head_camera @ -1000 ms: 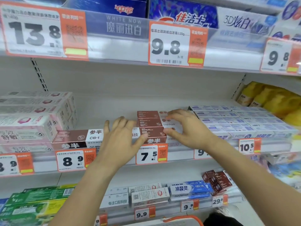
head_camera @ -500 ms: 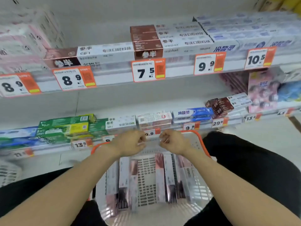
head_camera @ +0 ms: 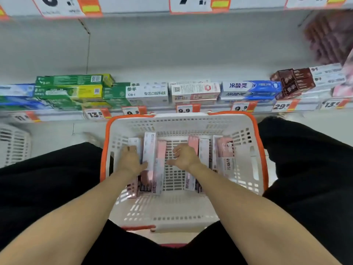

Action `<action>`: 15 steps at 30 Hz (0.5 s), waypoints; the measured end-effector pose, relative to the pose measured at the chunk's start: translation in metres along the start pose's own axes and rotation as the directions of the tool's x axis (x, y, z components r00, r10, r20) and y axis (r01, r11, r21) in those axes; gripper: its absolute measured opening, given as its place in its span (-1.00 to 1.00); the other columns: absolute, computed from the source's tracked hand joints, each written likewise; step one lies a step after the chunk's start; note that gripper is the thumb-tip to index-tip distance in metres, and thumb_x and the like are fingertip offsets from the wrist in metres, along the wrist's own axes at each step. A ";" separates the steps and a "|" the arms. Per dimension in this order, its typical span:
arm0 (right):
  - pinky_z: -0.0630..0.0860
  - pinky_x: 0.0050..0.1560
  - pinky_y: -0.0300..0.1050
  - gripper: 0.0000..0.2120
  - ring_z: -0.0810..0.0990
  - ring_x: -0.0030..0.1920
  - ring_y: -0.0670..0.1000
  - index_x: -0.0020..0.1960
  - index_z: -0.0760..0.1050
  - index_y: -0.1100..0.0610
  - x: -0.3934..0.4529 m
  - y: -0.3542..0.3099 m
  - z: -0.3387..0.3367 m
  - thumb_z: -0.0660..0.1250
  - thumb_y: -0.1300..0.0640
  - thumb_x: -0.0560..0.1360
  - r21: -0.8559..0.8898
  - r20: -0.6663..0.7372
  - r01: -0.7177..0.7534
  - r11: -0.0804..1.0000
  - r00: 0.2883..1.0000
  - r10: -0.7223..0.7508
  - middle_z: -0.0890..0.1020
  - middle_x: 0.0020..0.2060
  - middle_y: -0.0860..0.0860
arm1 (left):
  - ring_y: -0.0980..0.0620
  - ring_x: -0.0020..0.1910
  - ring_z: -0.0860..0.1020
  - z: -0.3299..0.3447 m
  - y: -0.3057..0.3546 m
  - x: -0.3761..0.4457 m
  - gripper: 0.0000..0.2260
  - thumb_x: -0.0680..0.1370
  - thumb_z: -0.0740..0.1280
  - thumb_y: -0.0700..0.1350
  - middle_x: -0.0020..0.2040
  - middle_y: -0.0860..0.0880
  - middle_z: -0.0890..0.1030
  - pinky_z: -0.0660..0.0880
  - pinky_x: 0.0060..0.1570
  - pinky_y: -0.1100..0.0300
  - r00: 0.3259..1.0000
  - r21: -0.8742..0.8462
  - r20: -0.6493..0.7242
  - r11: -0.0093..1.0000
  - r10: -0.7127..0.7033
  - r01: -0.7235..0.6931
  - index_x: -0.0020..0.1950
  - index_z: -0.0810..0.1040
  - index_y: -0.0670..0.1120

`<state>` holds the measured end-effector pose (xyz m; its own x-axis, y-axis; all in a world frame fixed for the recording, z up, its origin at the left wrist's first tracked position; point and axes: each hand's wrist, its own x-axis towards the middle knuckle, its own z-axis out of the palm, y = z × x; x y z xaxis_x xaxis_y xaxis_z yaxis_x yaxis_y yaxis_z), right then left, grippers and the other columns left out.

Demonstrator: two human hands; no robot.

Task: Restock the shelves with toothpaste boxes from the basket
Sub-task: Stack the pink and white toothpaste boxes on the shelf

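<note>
A second ago both hands were up at the shelf with the 7.5 price tag, pressing on the stacked brown-and-white boxes. Half a second ago they hovered together over the basket [head_camera: 182, 119] rim. Now both are down inside the basket: the left hand [head_camera: 131, 159] grips what looks like the left group of pink-and-white toothpaste boxes [head_camera: 152, 155], while the right hand [head_camera: 184, 156], fingers loosely curled, rests beside the right-hand boxes [head_camera: 203, 152].
</note>
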<state>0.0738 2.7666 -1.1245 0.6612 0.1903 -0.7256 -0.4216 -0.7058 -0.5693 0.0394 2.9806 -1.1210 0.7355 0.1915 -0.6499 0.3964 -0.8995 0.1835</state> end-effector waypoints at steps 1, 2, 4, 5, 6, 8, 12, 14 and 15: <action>0.55 0.18 0.01 -0.40 0.60 0.10 0.06 0.28 0.47 0.15 0.001 -0.004 0.014 0.61 0.00 0.35 0.028 0.023 0.003 1.000 1.000 -0.003 0.61 0.09 0.06 | -0.19 0.45 0.23 0.001 -0.004 0.001 -0.20 0.45 0.51 0.05 0.44 -0.24 0.29 0.31 0.37 0.03 1.000 0.031 0.014 0.999 0.015 -0.015 0.52 0.19 -0.22; 0.55 0.08 -0.07 -0.33 0.59 0.09 0.05 0.34 0.42 0.15 0.003 -0.008 0.030 0.61 0.01 0.35 0.045 0.053 -0.003 0.999 0.999 0.000 0.59 0.11 0.07 | -0.19 0.45 0.22 0.002 -0.008 0.001 -0.18 0.43 0.52 0.06 0.43 -0.24 0.31 0.29 0.39 0.03 0.999 0.055 0.028 0.998 0.037 -0.039 0.53 0.19 -0.19; 0.53 0.04 -0.10 -0.19 0.55 0.11 0.05 0.41 0.31 0.15 0.002 -0.017 0.058 0.61 -0.02 0.31 0.037 0.120 0.027 0.999 0.992 -0.032 0.51 0.16 0.06 | -0.18 0.45 0.25 0.004 -0.018 0.002 -0.21 0.42 0.53 0.02 0.43 -0.20 0.34 0.27 0.42 0.01 0.994 0.040 0.071 0.996 0.080 -0.083 0.53 0.22 -0.13; 0.55 0.10 -0.03 -0.11 0.55 0.15 0.07 0.42 0.27 0.13 0.000 -0.020 0.071 0.62 -0.10 0.25 0.040 0.148 0.054 0.998 0.987 -0.059 0.49 0.20 0.05 | -0.16 0.44 0.27 0.003 -0.021 0.000 -0.27 0.43 0.51 -0.03 0.42 -0.17 0.37 0.28 0.44 0.02 0.989 0.007 0.090 0.993 0.114 -0.115 0.51 0.26 -0.11; 0.57 0.15 0.04 -0.03 0.56 0.18 0.08 0.41 0.23 0.10 0.004 -0.016 0.085 0.61 -0.20 0.18 0.053 0.146 0.061 0.997 0.987 -0.068 0.48 0.22 0.04 | -0.14 0.43 0.29 0.003 -0.026 0.000 -0.34 0.46 0.48 -0.09 0.41 -0.13 0.39 0.28 0.46 0.03 0.982 -0.040 0.103 0.987 0.160 -0.157 0.50 0.29 -0.10; 0.58 0.17 0.11 0.03 0.59 0.17 0.06 0.39 0.18 0.03 0.007 -0.008 0.103 0.62 -0.29 0.12 0.120 0.086 0.041 0.992 0.995 -0.052 0.46 0.23 0.01 | -0.12 0.51 0.25 -0.002 -0.034 -0.004 -0.35 0.51 0.42 -0.21 0.50 -0.09 0.33 0.16 0.53 0.05 0.968 -0.159 0.128 0.968 0.216 -0.195 0.56 0.25 -0.13; 0.53 0.23 0.08 -0.09 0.53 0.19 0.09 0.39 0.18 0.16 0.006 -0.020 0.101 0.63 -0.07 0.26 0.118 0.040 0.017 0.993 0.999 -0.022 0.39 0.24 0.08 | -0.11 0.52 0.30 -0.005 -0.044 -0.001 -0.29 0.51 0.39 -0.34 0.54 -0.12 0.30 0.27 0.44 0.14 0.992 -0.405 0.091 0.913 0.092 -0.047 0.60 0.18 -0.11; 0.54 0.20 0.07 -0.05 0.53 0.18 0.09 0.40 0.16 0.16 0.010 -0.023 0.095 0.64 -0.03 0.22 0.127 0.055 -0.014 0.992 0.998 0.007 0.43 0.22 0.09 | -0.13 0.48 0.34 -0.003 -0.039 -0.001 -0.26 0.48 0.45 -0.34 0.50 -0.15 0.35 0.33 0.37 0.14 0.997 -0.478 0.075 0.878 0.026 0.013 0.59 0.20 -0.13; 0.56 0.14 0.03 -0.04 0.54 0.16 0.09 0.40 0.16 0.14 0.011 -0.023 0.090 0.64 -0.02 0.20 0.125 0.073 -0.040 0.991 0.997 0.032 0.48 0.20 0.07 | -0.13 0.47 0.35 -0.001 -0.036 -0.001 -0.23 0.45 0.48 -0.33 0.48 -0.16 0.36 0.34 0.35 0.13 0.997 -0.488 0.076 0.872 -0.002 0.039 0.58 0.21 -0.14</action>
<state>0.0346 2.8463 -1.1542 0.6007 0.2171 -0.7694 -0.5222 -0.6222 -0.5832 0.0252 3.0130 -1.1257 0.6908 0.1632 -0.7044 0.6425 -0.5854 0.4945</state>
